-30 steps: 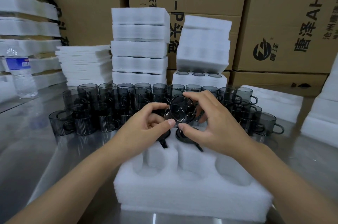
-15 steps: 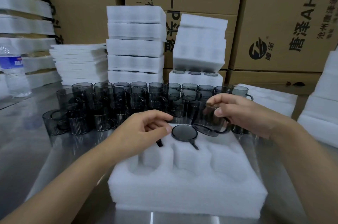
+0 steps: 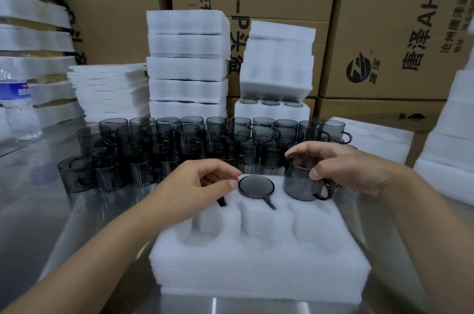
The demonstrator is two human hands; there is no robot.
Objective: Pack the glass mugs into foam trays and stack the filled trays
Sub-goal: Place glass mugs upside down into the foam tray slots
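Note:
A white foam tray [image 3: 256, 270] with round pockets lies on the steel table right in front of me. One smoky glass mug [image 3: 256, 186] sits in its back middle pocket, rim up. My right hand [image 3: 351, 167] grips another glass mug [image 3: 301, 184] by the rim, upright, its base at the back right pocket. My left hand [image 3: 200, 185] hovers over the back left pocket with loosely curled fingers and holds nothing; a dark mug handle [image 3: 221, 202] pokes out from under it. Several loose mugs [image 3: 189, 139] stand in rows behind the tray.
Two stacks of foam trays [image 3: 187, 67] [image 3: 278, 65] rise behind the mugs, in front of cardboard boxes [image 3: 384, 19]. Thin foam sheets [image 3: 110, 90] are piled at the left and a water bottle [image 3: 18, 108] stands at the far left. More foam [image 3: 451, 147] stands at the right.
Both hands held one mug above the tray's middle. My left hand let go; my right hand carried the mug right and down to the back right pocket.

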